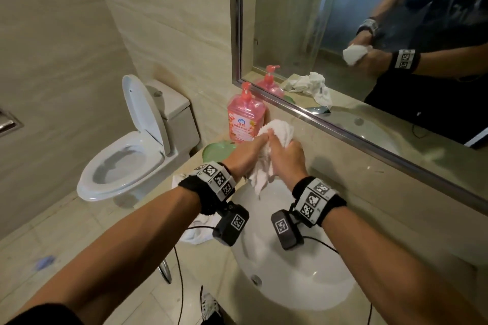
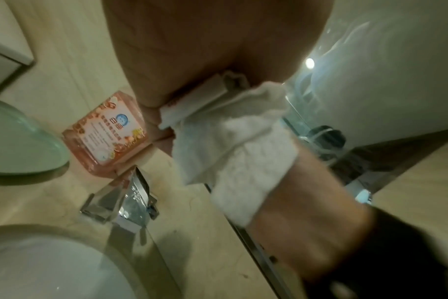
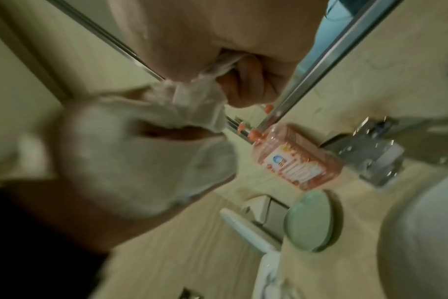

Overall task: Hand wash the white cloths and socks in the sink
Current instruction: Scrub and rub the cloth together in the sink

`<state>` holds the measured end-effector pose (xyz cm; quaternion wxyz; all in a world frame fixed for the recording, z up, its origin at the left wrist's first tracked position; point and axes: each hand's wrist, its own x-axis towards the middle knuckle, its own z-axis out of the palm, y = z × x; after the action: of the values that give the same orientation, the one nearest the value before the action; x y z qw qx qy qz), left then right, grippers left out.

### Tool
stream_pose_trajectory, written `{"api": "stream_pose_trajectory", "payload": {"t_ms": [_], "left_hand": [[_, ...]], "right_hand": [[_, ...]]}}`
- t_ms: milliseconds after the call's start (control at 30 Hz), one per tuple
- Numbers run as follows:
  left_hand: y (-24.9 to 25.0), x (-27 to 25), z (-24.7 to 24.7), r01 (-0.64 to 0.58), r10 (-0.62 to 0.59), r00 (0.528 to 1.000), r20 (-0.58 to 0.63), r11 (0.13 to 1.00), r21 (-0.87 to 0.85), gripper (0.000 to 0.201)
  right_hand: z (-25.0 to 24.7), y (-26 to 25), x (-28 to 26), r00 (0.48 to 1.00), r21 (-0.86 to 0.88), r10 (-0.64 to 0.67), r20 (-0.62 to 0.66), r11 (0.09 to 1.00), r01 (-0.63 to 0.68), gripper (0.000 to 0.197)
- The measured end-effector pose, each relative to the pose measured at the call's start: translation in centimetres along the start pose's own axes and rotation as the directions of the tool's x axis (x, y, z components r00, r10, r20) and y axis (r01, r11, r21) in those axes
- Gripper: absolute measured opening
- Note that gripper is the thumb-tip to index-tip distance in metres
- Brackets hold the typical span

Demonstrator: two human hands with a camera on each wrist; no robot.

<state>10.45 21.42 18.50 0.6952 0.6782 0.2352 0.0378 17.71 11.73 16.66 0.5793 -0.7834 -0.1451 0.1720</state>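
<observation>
Head view, frame centre: our left hand (image 1: 247, 152) and right hand (image 1: 287, 157) both clamp one white cloth (image 1: 274, 132) above the sink (image 1: 303, 290). Scrubbing step, we judge; next needs rinsing.

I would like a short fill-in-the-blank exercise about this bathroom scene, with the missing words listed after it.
1. Both hands hold a white cloth above the ____.
2. The soap bottle beside the mirror is ____ in colour.
3. The dish in front of the bottle is ____.
4. The lid of the toilet stands ____.

Missing words: sink; pink; green; open
</observation>
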Motion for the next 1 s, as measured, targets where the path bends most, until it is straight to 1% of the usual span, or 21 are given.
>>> {"api": "stream_pose_trajectory", "payload": {"t_ms": [67, 133, 167, 200, 233, 267, 300, 333, 367, 400, 433, 467, 533, 567, 600, 633, 733, 800, 867, 933, 1000], "left_hand": [[0.0, 0.3, 0.1, -0.009, 0.009, 1.0, -0.029, 1.0, -0.017, 0.044], [-0.8, 0.6, 0.3, 0.025, -0.023, 0.999, 0.036, 0.999, -0.048, 0.042], [-1.5, 0.7, 0.3, 0.062, -0.061, 0.994, 0.087, 0.998, -0.002, 0.046], [-2.4, 0.9, 0.3, 0.078, -0.095, 0.987, 0.127, 0.988, 0.131, 0.052], [-3.3, 1.2, 0.1, 0.056, -0.119, 0.979, 0.167, 0.939, 0.338, 0.059], [-4.2, 1.6, -0.2, 0.021, -0.149, 0.97, 0.192, 0.839, 0.544, 0.063], [-5.3, 2.1, -0.7, -0.001, -0.181, 0.966, 0.183, 0.71, 0.705, 0.062], [-6.5, 2.7, -1.2, -0.022, -0.199, 0.965, 0.17, 0.585, 0.81, 0.058], [-7.7, 3.1, -1.9, -0.034, -0.215, 0.963, 0.164, 0.503, 0.864, 0.051], [-8.8, 3.5, -2.4, -0.045, -0.215, 0.963, 0.162, 0.465, 0.884, 0.048], [-9.9, 3.9, -2.8, -0.066, -0.2, 0.964, 0.178, 0.465, 0.883, 0.053], [-10.8, 4.2, -2.9, -0.088, -0.187, 0.961, 0.203, 0.489, 0.868, 0.059], [-11.7, 5.0, -2.8, -0.064, -0.187, 0.959, 0.214, 0.592, 0.803, 0.057], [-12.2, 5.5, -2.6, -0.034, -0.2, 0.959, 0.201, 0.622, 0.782, 0.058], [-12.7, 6.1, -2.3, -0.019, -0.205, 0.959, 0.194, 0.64, 0.768, 0.059], [-13.2, 6.6, -2.0, -0.021, -0.214, 0.957, 0.197, 0.626, 0.779, 0.058], [-14.8, 7.7, -0.8, -0.101, -0.243, 0.932, 0.269, 0.538, 0.837, 0.053], [-16.0, 8.6, -0.4, -0.146, -0.239, 0.923, 0.302, 0.51, 0.848, 0.051], [-16.8, 9.5, -0.1, -0.155, -0.247, 0.916, 0.317, 0.511, 0.846, 0.046], [-17.1, 10.4, 0.0, -0.102, -0.291, 0.91, 0.296, 0.533, 0.84, 0.048], [-17.3, 11.1, 0.2, -0.028, -0.322, 0.912, 0.255, 0.572, 0.82, 0.061]], "right_hand": [[-0.1, 0.8, -0.2, 0.999, -0.035, 0.018, 0.052, 0.999, -0.016, 0.039], [-1.3, 1.9, 0.1, 0.995, -0.118, 0.044, 0.089, 0.992, -0.034, 0.046], [-2.2, 2.6, 0.4, 0.993, -0.195, 0.048, 0.107, 0.98, -0.026, 0.046], [-3.2, 3.6, 0.8, 0.991, -0.287, 0.037, 0.127, 0.958, 0.001, 0.039], [-4.3, 4.5, 1.2, 0.987, -0.385, 0.03, 0.161, 0.922, 0.034, 0.027], [-5.1, 5.5, 1.4, 0.977, -0.475, 0.034, 0.21, 0.877, 0.071, 0.021], [-5.7, 6.6, 1.6, 0.961, -0.539, 0.038, 0.273, 0.834, 0.12, 0.024], [-6.3, 7.8, 1.7, 0.942, -0.573, 0.053, 0.332, 0.804, 0.157, 0.028], [-6.7, 8.9, 1.6, 0.923, -0.583, 0.081, 0.377, 0.794, 0.169, 0.028], [-7.1, 9.8, 1.5, 0.9, -0.576, 0.114, 0.42, 0.8, 0.167, 0.031], [-7.2, 10.5, 1.4, 0.878, -0.577, 0.155, 0.453, 0.801, 0.157, 0.037], [-7.2, 11.3, 1.4, 0.864, -0.598, 0.191, 0.466, 0.787, 0.149, 0.047], [-6.8, 12.9, 1.8, 0.848, -0.691, 0.237, 0.474, 0.696, 0.192, 0.069], [-6.5, 13.5, 2.2, 0.842, -0.731, 0.255, 0.475, 0.648, 0.215, 0.073], [-6.4, 14.1, 2.7, 0.835, -0.745, 0.271, 0.478, 0.629, 0.222, 0.068], [-6.4, 14.7, 3.4, 0.827, -0.746, 0.285, 0.484, 0.628, 0.22, 0.057], [-6.3, 15.9, 5.4, 0.813, -0.765, 0.329, 0.48, 0.611, 0.204, 0.029], [-6.0, 16.4, 6.8, 0.826, -0.757, 0.358, 0.435, 0.643, 0.12, 0.025], [-5.6, 16.3, 8.2, 0.848, -0.683, 0.345, 0.402, 0.73, 0.027, 0.035], [-5.0, 15.9, 9.5, 0.868, -0.58, 0.3, 0.395, 0.814, -0.018, 0.049], [-4.4, 15.6, 10.4, 0.888, -0.488, 0.257, 0.381, 0.872, -0.043, 0.048]]}}
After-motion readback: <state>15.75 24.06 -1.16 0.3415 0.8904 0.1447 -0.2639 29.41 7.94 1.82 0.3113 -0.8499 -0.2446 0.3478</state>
